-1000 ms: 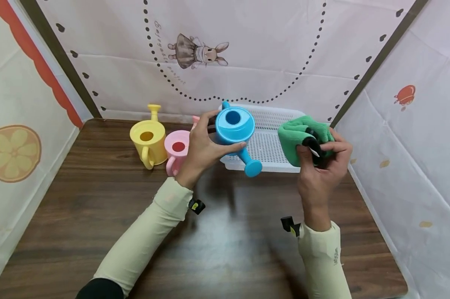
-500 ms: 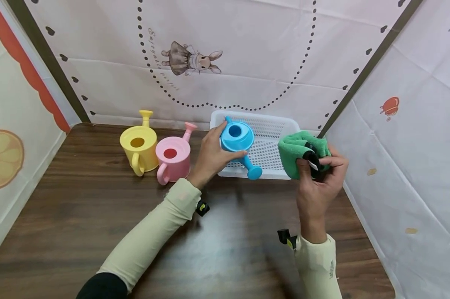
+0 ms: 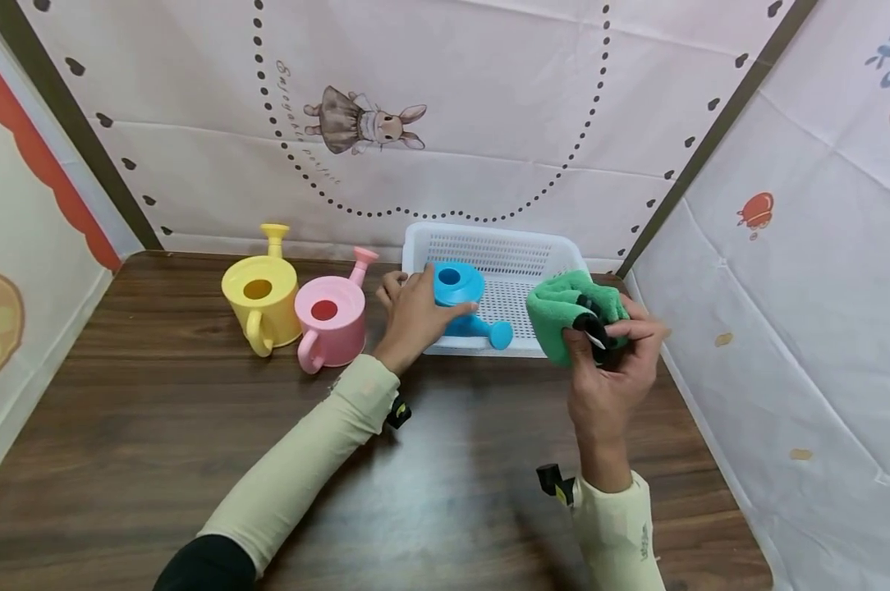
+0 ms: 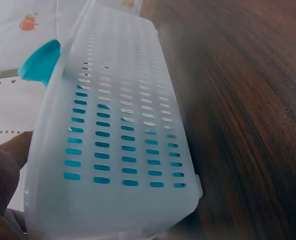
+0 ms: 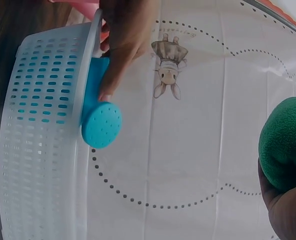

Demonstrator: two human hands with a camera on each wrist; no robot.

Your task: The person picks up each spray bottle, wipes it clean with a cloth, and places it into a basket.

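In the head view my left hand [image 3: 418, 316] is at the blue watering can [image 3: 456, 286], thumb across its front and index finger at its far left side. The can sits low inside the white slotted basket [image 3: 563, 254]; in the left wrist view its blue body shows through the slots of the basket wall [image 4: 112, 200]. Its sprinkler head [image 5: 102, 125] pokes above the rim in the right wrist view. My right hand [image 3: 613, 382] pinches a folded green cloth [image 3: 563, 312] with black parts, held up over the basket's right end.
A yellow watering can [image 3: 271, 287] and a pink watering can [image 3: 337, 316] stand left of the basket on the dark wooden table [image 3: 157, 443]. Printed white sheets [image 3: 474, 98] rise behind and at both sides.
My left hand has lowered the blue watering can into the basket, and its outer fingers have spread away from it. The right hand still holds the green cloth. The head view has shifted slightly.
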